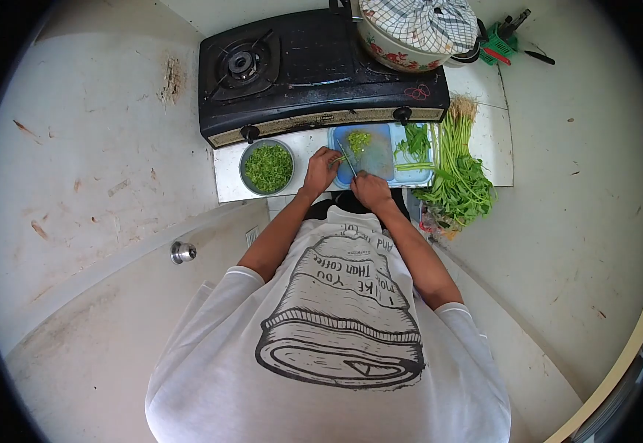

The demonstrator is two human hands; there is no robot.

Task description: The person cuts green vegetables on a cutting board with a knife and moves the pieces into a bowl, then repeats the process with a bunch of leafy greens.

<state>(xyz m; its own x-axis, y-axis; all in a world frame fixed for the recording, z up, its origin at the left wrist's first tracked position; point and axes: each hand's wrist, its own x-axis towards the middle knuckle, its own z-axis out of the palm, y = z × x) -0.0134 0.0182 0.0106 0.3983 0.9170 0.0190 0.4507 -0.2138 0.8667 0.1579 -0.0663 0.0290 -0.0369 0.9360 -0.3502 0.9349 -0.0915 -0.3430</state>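
My right hand [371,191] is closed around the handle of a knife [347,159], whose blade points away from me over a blue cutting board [382,155]. Just left of the blade, my left hand [322,171] is closed on a thin green stem [342,158] at the board's edge. Chopped green pieces [358,140] lie in a small heap beyond the blade. Leafy greens [415,142] and a few cut stalks [414,167] rest on the board's right side. To the left of my left hand stands a round bowl [242,164] filled with chopped greens [268,168].
A black gas stove [314,66] spans the counter behind the board. On its right burner sits a floral pot [391,53] covered by a checked cloth [424,26]. A large bunch of rooted greens [458,166] hangs over the counter's right front edge. A green basket [500,46] holds utensils.
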